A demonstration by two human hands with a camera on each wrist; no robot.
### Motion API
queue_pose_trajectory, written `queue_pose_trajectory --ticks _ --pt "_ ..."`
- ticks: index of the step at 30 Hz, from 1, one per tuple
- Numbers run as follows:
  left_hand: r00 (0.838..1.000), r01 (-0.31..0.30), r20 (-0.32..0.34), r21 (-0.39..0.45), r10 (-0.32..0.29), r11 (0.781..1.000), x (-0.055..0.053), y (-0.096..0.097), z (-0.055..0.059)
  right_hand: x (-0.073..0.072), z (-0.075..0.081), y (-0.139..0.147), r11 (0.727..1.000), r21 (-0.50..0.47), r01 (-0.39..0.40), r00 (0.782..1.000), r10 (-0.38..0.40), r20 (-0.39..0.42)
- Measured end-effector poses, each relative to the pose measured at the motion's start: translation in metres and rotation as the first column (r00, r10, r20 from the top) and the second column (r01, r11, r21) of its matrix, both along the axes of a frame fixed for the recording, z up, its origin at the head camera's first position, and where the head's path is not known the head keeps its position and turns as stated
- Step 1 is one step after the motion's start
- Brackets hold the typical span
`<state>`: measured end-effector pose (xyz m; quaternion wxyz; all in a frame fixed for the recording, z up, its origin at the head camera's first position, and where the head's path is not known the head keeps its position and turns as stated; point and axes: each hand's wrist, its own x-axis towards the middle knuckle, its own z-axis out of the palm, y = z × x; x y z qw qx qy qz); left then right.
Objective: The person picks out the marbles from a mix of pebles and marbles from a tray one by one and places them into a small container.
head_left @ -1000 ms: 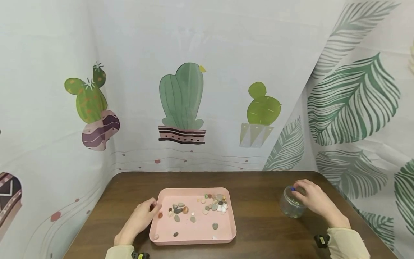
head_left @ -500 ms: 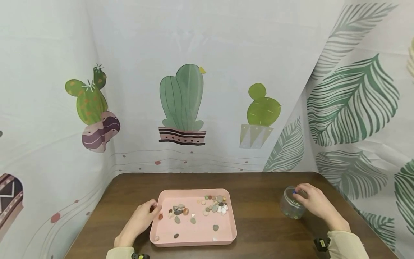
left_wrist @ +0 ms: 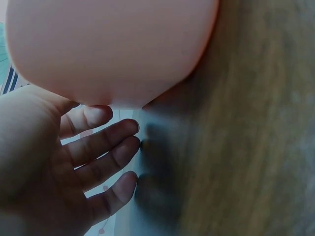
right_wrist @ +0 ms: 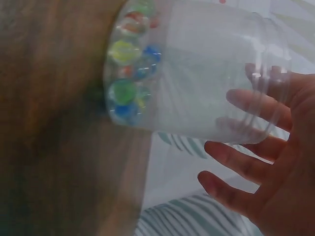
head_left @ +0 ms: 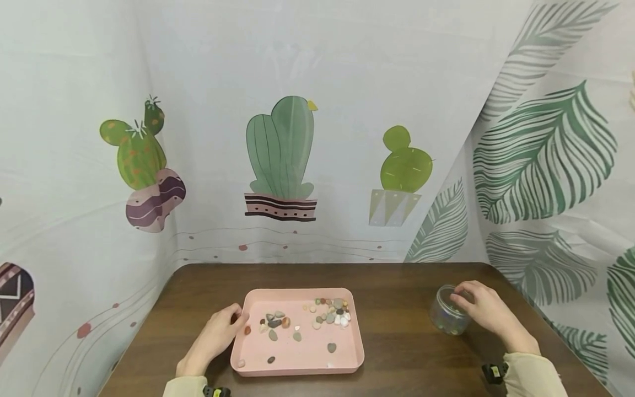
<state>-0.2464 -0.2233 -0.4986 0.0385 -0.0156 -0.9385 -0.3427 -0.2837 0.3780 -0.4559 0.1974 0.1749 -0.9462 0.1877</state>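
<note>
A pink tray (head_left: 297, 371) holds pebbles of several colours, gathered in a left cluster and a right cluster. Against its left wall rests my left hand (head_left: 213, 337), fingers loosely bent. The left wrist view has the fingertips (left_wrist: 129, 127) beside the tray's outer wall (left_wrist: 113, 54), near the tabletop. To the right stands a clear jar (head_left: 448, 314), its mouth uncovered. Coloured glass marbles (right_wrist: 123, 91) lie at its bottom in the right wrist view. My right hand (head_left: 488, 311) is at the jar's mouth with spread fingers, some seen through the clear wall, and holds nothing visible.
The brown wooden table (head_left: 397, 353) spans the space between tray and jar. Behind it hangs a pale cloth (head_left: 342, 165) printed with cacti, and leaf-patterned cloth (head_left: 545, 154) hangs at the right.
The blue marble that my right fingers pinched over the jar has left them; a blurred bluish spot now shows inside the jar. My left hand and the tray stay put.
</note>
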Motion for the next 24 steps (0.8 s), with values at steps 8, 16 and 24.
queue_pose_trajectory --ticks 8,16,24 --pt "1.000 0.001 -0.019 -0.007 -0.001 1.000 -0.001 0.000 0.001 -0.001 0.026 -0.021 0.998 0.058 -0.037 0.994 0.042 -0.099" --pt "1.000 0.003 -0.028 -0.009 -0.003 1.000 0.000 0.000 -0.001 -0.005 0.045 -0.073 0.988 0.080 -0.133 0.983 0.142 -0.114" --pt "1.000 -0.001 -0.018 -0.008 0.001 1.000 0.001 0.000 0.000 -0.018 0.037 -0.133 0.950 0.108 -0.291 0.950 0.301 -0.083"
